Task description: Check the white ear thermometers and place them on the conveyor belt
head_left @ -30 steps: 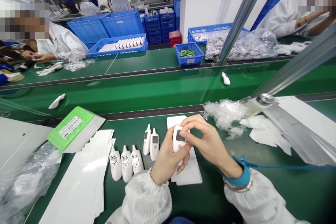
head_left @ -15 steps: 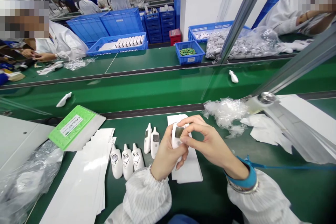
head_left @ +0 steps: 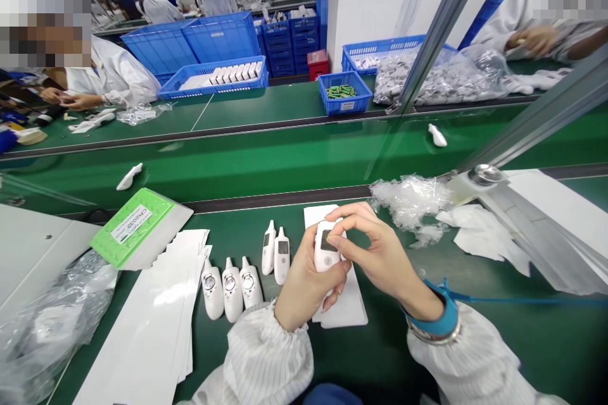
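Note:
My left hand is wrapped round a white handheld thermometer with a dark screen, held upright over a white sheet. My right hand pinches at the screen with thumb and forefinger. A blue strap circles my right wrist. Left of my hands, three thermometers lie face down in a row, and two more lie just behind them.
A stack of white sheets and a green-labelled pack lie at left, with a plastic bag. Crumpled film sits at right. Loose thermometers ride the green conveyor. Co-workers and blue crates are beyond.
The thermometers on the conveyor have drifted to the right. My hands stay on the thermometer, with only small shifts of the right fingers at its screen.

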Demonstrator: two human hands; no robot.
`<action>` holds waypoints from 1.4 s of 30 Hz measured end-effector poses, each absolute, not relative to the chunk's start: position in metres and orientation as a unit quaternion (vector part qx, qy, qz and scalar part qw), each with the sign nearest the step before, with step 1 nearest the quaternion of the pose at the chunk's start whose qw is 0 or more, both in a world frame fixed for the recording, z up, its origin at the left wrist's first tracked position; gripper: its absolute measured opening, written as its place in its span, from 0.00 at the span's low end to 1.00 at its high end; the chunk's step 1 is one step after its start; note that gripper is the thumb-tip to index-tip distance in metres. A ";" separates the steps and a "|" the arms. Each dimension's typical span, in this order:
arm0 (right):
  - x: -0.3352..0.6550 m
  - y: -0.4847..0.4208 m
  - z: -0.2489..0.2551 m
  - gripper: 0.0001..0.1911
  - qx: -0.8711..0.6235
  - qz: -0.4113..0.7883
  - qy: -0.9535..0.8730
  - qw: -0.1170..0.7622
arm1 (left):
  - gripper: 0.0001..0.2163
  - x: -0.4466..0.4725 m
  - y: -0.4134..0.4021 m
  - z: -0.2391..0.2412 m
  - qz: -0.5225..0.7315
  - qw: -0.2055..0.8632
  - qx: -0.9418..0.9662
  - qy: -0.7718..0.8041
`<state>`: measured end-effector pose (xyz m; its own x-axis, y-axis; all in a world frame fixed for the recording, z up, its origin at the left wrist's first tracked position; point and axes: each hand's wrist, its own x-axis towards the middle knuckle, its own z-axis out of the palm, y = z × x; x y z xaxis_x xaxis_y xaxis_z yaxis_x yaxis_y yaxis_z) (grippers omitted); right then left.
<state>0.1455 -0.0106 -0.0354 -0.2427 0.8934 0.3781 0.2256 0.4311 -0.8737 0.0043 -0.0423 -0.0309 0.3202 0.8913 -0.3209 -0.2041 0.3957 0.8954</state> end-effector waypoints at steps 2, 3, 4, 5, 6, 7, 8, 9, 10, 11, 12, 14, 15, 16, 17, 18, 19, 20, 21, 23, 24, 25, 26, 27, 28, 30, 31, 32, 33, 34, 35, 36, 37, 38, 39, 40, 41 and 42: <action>0.146 -0.011 -0.034 0.06 -0.397 0.359 -0.700 0.472 | 0.23 0.005 -0.042 -0.030 0.387 0.711 0.392 0.437; 0.146 -0.011 -0.034 0.06 -0.397 0.361 -0.699 0.473 | 0.23 0.005 -0.042 -0.030 0.389 0.711 0.391 0.436; 0.146 -0.011 -0.033 0.06 -0.396 0.364 -0.698 0.473 | 0.23 0.005 -0.042 -0.030 0.392 0.711 0.389 0.436; 0.146 -0.011 -0.033 0.06 -0.396 0.366 -0.697 0.473 | 0.23 0.005 -0.042 -0.029 0.395 0.711 0.387 0.435; 0.146 -0.011 -0.032 0.05 -0.395 0.367 -0.696 0.474 | 0.22 0.006 -0.042 -0.029 0.396 0.711 0.386 0.434; 0.146 -0.011 -0.032 0.05 -0.394 0.368 -0.695 0.475 | 0.22 0.006 -0.042 -0.029 0.398 0.712 0.385 0.433; 0.146 -0.011 -0.032 0.05 -0.393 0.369 -0.694 0.477 | 0.22 0.006 -0.042 -0.028 0.399 0.712 0.384 0.432; 0.146 -0.010 -0.032 0.05 -0.393 0.369 -0.693 0.478 | 0.21 0.006 -0.042 -0.027 0.400 0.712 0.384 0.431; 0.146 -0.010 -0.032 0.05 -0.392 0.370 -0.693 0.479 | 0.21 0.006 -0.043 -0.026 0.399 0.713 0.383 0.430; 0.147 -0.010 -0.032 0.05 -0.392 0.370 -0.692 0.480 | 0.21 0.006 -0.043 -0.025 0.399 0.712 0.383 0.432; 0.147 -0.010 -0.033 0.05 -0.391 0.371 -0.692 0.480 | 0.21 0.007 -0.043 -0.023 0.400 0.711 0.381 0.435; 0.147 -0.010 -0.033 0.05 -0.389 0.372 -0.691 0.482 | 0.21 0.007 -0.044 -0.020 0.402 0.705 0.381 0.443; 0.147 -0.009 -0.033 0.05 -0.389 0.372 -0.691 0.482 | 0.20 0.008 -0.045 -0.019 0.402 0.702 0.381 0.447; 0.147 -0.009 -0.033 0.05 -0.388 0.372 -0.691 0.482 | 0.20 0.008 -0.045 -0.018 0.403 0.700 0.382 0.449; 0.147 -0.009 -0.033 0.05 -0.388 0.373 -0.691 0.482 | 0.20 0.008 -0.045 -0.018 0.403 0.699 0.384 0.449; 0.147 -0.009 -0.033 0.05 -0.388 0.373 -0.691 0.483 | 0.20 0.008 -0.045 -0.018 0.403 0.699 0.385 0.448; 0.147 -0.009 -0.033 0.05 -0.387 0.373 -0.691 0.483 | 0.20 0.008 -0.045 -0.018 0.402 0.700 0.387 0.447; 0.147 -0.009 -0.033 0.05 -0.387 0.372 -0.691 0.484 | 0.20 0.008 -0.045 -0.018 0.402 0.701 0.388 0.444; 0.147 -0.009 -0.033 0.05 -0.386 0.372 -0.691 0.484 | 0.20 0.008 -0.044 -0.019 0.402 0.702 0.388 0.441; 0.147 -0.009 -0.033 0.06 -0.385 0.369 -0.692 0.486 | 0.21 0.008 -0.044 -0.020 0.401 0.706 0.388 0.435; 0.147 -0.009 -0.033 0.06 -0.385 0.367 -0.693 0.486 | 0.21 0.008 -0.044 -0.020 0.401 0.708 0.387 0.433; 0.147 -0.009 -0.033 0.06 -0.383 0.365 -0.695 0.487 | 0.21 0.007 -0.044 -0.020 0.401 0.710 0.386 0.432; 0.147 -0.009 -0.033 0.06 -0.381 0.362 -0.697 0.488 | 0.22 0.007 -0.044 -0.020 0.400 0.712 0.385 0.431; 0.147 -0.009 -0.033 0.06 -0.379 0.358 -0.700 0.488 | 0.22 0.007 -0.045 -0.020 0.399 0.713 0.385 0.429; 0.146 -0.009 -0.033 0.06 -0.377 0.355 -0.702 0.489 | 0.23 0.006 -0.045 -0.021 0.399 0.715 0.385 0.426; 0.146 -0.010 -0.035 0.06 -0.383 0.352 -0.697 0.494 | 0.21 0.004 -0.046 -0.022 0.403 0.721 0.389 0.408; 0.146 -0.010 -0.036 0.06 -0.389 0.355 -0.687 0.501 | 0.19 0.004 -0.046 -0.022 0.410 0.723 0.392 0.394; 0.146 -0.010 -0.037 0.07 -0.396 0.368 -0.670 0.508 | 0.16 0.003 -0.046 -0.023 0.420 0.723 0.395 0.380; 0.145 -0.010 -0.039 0.09 -0.403 0.394 -0.647 0.514 | 0.14 0.003 -0.046 -0.024 0.430 0.722 0.397 0.369; 0.145 -0.010 -0.040 0.10 -0.407 0.428 -0.620 0.517 | 0.12 0.003 -0.047 -0.025 0.439 0.720 0.400 0.360; 0.145 -0.010 -0.041 0.10 -0.410 0.464 -0.591 0.517 | 0.11 0.003 -0.047 -0.025 0.446 0.716 0.402 0.356; 0.145 -0.009 -0.042 0.09 -0.408 0.498 -0.564 0.517 | 0.11 0.004 -0.047 -0.026 0.449 0.714 0.404 0.354; 0.145 -0.009 -0.042 0.08 -0.403 0.523 -0.545 0.516 | 0.11 0.004 -0.047 -0.026 0.449 0.714 0.405 0.354; 0.145 -0.008 -0.042 0.09 -0.396 0.538 -0.538 0.513 | 0.12 0.005 -0.048 -0.026 0.445 0.715 0.405 0.354; 0.145 -0.008 -0.040 0.12 -0.389 0.544 -0.543 0.508 | 0.14 0.005 -0.049 -0.026 0.441 0.718 0.405 0.354; 0.144 -0.008 -0.038 0.17 -0.383 0.545 -0.554 0.499 | 0.16 0.005 -0.050 -0.026 0.436 0.722 0.407 0.352; 0.144 -0.009 -0.036 0.21 -0.380 0.546 -0.568 0.484 | 0.18 0.005 -0.050 -0.026 0.428 0.727 0.410 0.347; 0.144 -0.010 -0.034 0.23 -0.381 0.548 -0.580 0.467 | 0.21 0.005 -0.051 -0.025 0.420 0.732 0.413 0.342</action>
<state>0.1441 -0.0097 -0.0338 -0.2742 0.9536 0.1240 -0.0708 0.1086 -0.9916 0.0050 -0.0511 -0.0254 0.4123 0.8981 -0.1534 -0.3325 0.3051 0.8924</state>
